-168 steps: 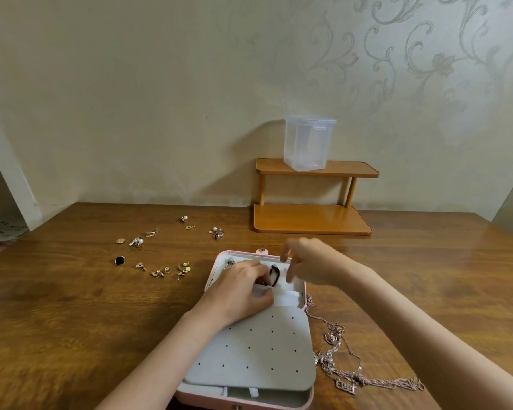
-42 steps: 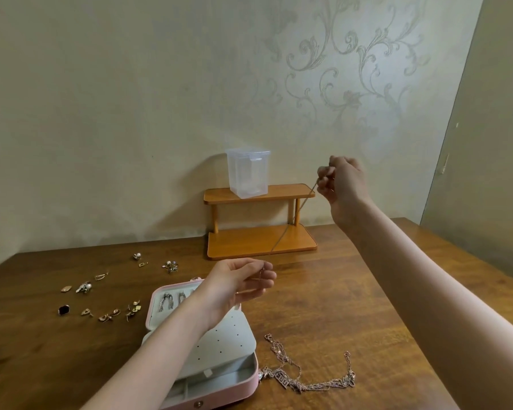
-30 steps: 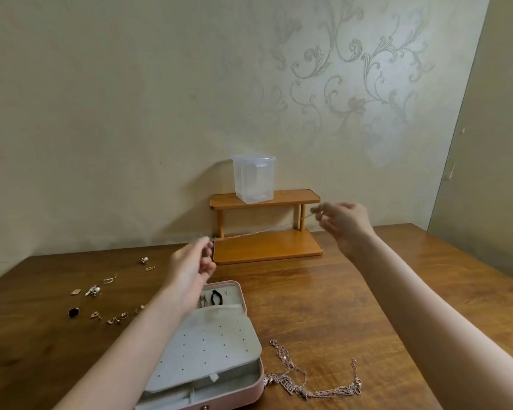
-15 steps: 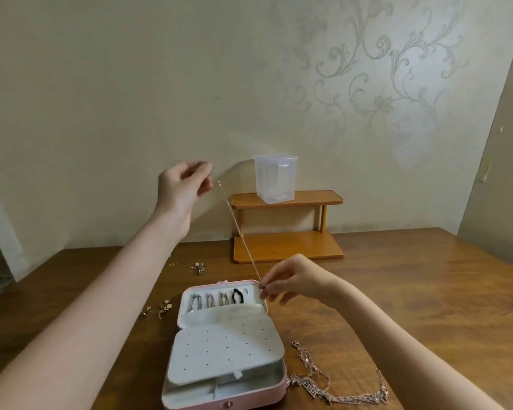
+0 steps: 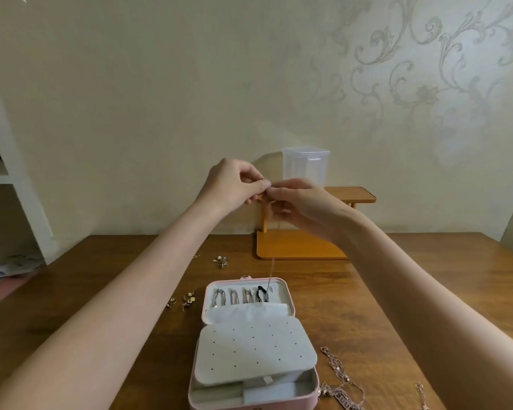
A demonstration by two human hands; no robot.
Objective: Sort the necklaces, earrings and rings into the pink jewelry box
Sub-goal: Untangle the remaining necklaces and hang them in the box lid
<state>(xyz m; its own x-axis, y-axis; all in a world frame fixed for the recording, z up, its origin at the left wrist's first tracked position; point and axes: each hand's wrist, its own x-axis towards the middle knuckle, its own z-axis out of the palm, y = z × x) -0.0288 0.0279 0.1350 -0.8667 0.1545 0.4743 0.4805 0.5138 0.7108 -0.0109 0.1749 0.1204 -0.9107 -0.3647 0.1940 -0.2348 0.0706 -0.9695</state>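
1. Here, both hands meet above the pink jewelry box [image 5: 251, 294]. The left hand [image 5: 234, 182] and right hand [image 5: 296, 202] have their fingers curled in together, pinching the top end of a thin necklace chain [image 5: 271, 266] between the tips. How many strands each pinch holds I cannot tell.

2. The chain hangs straight down from the pinch, long axis near vertical. Its lower end reaches the rightmost hook area of the open lid, just beside a dark necklace [image 5: 261, 292] already hung there. Whether it touches the lid is unclear.

3. Three pale chains [image 5: 234, 296] hang on the hooks to the left of the dark one. The perforated earring panel [image 5: 253, 349] lies tilted over the base.

4. Risk: the hanging chain is fine and close to the dark necklace, so a swing while lowering could tangle the two.

5. Risk: a pinch this small may slip, and the chain would fall in a heap across the lid pocket rather than on a hook.

6. Risk: the clasp end is hidden between the fingers, so hooking it may need a regrip.

7. More necklaces [image 5: 342, 389] lie on the worktop [image 5: 397, 291] right of the box, and earrings [image 5: 187, 300] are scattered to its left, so much sorting remains, by my reading.
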